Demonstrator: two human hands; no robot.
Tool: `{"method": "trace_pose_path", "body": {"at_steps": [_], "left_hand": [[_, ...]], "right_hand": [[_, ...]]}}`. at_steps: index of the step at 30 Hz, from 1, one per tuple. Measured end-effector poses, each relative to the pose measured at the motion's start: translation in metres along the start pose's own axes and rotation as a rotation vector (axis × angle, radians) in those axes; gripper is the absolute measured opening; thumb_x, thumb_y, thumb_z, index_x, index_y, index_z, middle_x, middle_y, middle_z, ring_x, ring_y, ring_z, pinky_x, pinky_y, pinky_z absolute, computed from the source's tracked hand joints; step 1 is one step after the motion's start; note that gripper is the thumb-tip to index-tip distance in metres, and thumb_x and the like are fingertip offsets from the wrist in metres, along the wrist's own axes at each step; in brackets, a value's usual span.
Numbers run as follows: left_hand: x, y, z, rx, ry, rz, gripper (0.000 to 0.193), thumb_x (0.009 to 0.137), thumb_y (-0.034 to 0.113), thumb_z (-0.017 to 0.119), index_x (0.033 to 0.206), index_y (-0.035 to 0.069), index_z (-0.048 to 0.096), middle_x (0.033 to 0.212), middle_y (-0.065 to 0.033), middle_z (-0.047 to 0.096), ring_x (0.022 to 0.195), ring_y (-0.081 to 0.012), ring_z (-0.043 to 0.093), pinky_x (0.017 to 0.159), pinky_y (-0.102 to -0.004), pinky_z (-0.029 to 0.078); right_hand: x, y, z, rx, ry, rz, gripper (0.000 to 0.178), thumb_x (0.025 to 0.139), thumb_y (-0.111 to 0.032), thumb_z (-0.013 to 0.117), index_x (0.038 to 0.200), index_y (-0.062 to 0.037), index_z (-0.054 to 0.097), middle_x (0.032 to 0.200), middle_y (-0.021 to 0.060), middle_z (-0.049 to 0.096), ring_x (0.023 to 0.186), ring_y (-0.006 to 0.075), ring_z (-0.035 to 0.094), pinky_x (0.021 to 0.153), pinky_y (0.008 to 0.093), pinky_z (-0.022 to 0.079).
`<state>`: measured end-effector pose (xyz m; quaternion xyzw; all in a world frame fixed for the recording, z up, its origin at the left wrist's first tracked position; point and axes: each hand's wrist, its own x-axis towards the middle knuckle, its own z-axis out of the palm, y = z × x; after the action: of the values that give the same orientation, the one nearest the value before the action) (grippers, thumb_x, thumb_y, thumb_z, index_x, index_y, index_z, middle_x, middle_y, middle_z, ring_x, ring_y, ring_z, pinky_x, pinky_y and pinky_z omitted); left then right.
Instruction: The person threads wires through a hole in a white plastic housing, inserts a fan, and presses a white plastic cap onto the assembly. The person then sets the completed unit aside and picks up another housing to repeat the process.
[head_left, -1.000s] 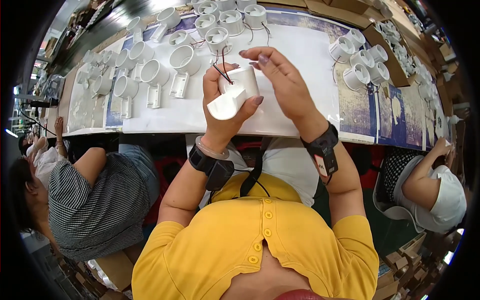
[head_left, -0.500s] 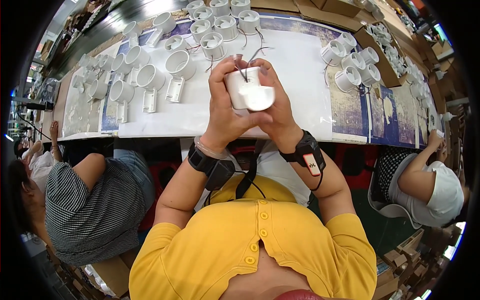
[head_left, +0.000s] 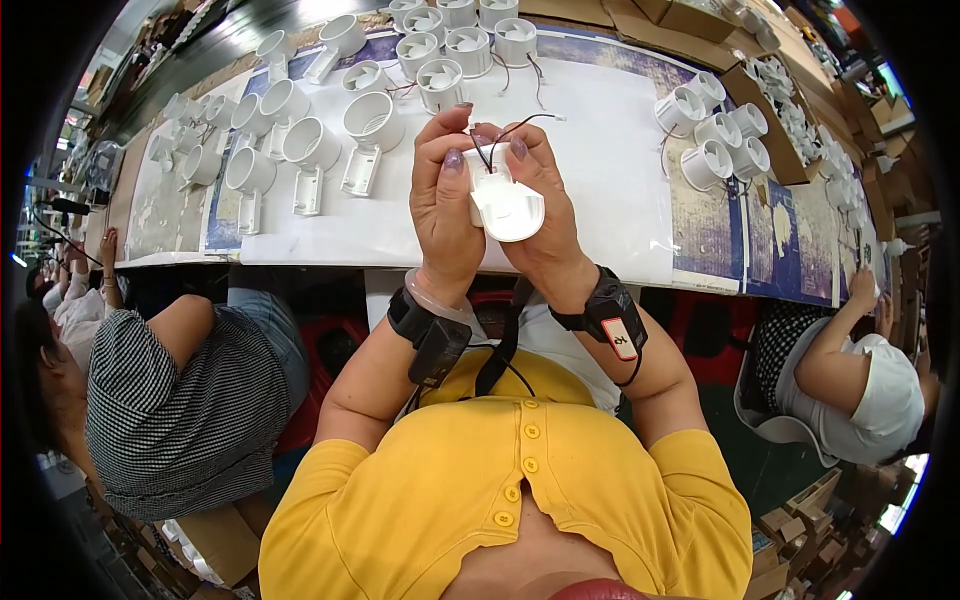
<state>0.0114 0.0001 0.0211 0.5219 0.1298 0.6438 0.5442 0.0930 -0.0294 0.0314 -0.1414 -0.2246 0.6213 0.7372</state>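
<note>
My left hand [head_left: 446, 215] is partly closed, with its fingers bent against the left side of a white part [head_left: 514, 215]. My right hand [head_left: 550, 225] is curled around the right side of it, with the thumb up near the top. So the white part is held between my two hands, up in front of me, over the near side of the table. Its round, open end tips toward me. Thin dark wires [head_left: 530, 121] come out of it between my fingers and bend off to the right, with a small pale tip at the end. I cannot tell which fingers touch the wires.

Under my hands is a white sheet [head_left: 600, 215]. To the left of my hands stand white cups [head_left: 313, 146], many with a leg poking out toward me. Past my hands, on the far side, white fans [head_left: 440, 85] stand close together, some with wires trailing out. More fans are in a bunch on the right, and just beyond them is a brown box [head_left: 765, 125] with white bits in it. One person [head_left: 190, 400] sits on my left and another person [head_left: 850, 380] on my right.
</note>
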Motion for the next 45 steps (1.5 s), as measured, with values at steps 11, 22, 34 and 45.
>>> {"method": "trace_pose_path", "body": {"at_steps": [11, 22, 34, 45], "left_hand": [[-0.003, -0.015, 0.003, 0.104, 0.14, -0.072, 0.027, 0.102, 0.023, 0.037, 0.105, 0.002, 0.053, 0.123, -0.0111, 0.048, 0.109, -0.0173, 0.051, 0.098, -0.0318, 0.039], [-0.001, -0.015, 0.012, 0.083, 0.205, -0.15, 0.035, 0.102, 0.034, 0.037, 0.107, 0.003, 0.052, 0.12, -0.0103, 0.049, 0.112, -0.0191, 0.048, 0.098, -0.0327, 0.038], [0.01, -0.008, -0.02, 0.756, -0.156, 0.086, 0.087, 0.068, 0.003, 0.079, 0.139, 0.007, 0.029, 0.125, -0.0122, 0.048, 0.112, -0.0262, 0.05, 0.094, -0.0375, 0.043], [0.011, 0.013, -0.003, 1.023, -0.182, 0.279, 0.096, 0.065, 0.001, 0.08, 0.142, 0.004, 0.022, 0.126, -0.0153, 0.049, 0.109, -0.0268, 0.053, 0.093, -0.0362, 0.044]], "right_hand": [[0.009, 0.0, -0.005, -0.423, 0.083, -0.185, 0.02, 0.099, -0.021, 0.045, 0.102, -0.0033, 0.055, 0.105, 0.0072, 0.059, 0.096, 0.0145, 0.056, 0.085, 0.0266, 0.046], [0.021, -0.003, -0.014, -0.22, 0.222, -0.069, 0.025, 0.1, -0.027, 0.044, 0.102, -0.0044, 0.056, 0.103, 0.0057, 0.06, 0.091, 0.0149, 0.057, 0.079, 0.0314, 0.049], [0.034, -0.021, -0.022, -0.153, 0.448, -0.074, 0.032, 0.102, -0.028, 0.032, 0.112, -0.0067, 0.054, 0.115, 0.0112, 0.057, 0.112, 0.022, 0.052, 0.099, 0.0376, 0.039], [0.029, -0.019, -0.017, -1.144, 0.047, -0.756, 0.029, 0.101, -0.026, 0.038, 0.105, -0.0034, 0.057, 0.107, 0.0093, 0.06, 0.107, 0.0206, 0.053, 0.107, 0.0368, 0.027]]}}
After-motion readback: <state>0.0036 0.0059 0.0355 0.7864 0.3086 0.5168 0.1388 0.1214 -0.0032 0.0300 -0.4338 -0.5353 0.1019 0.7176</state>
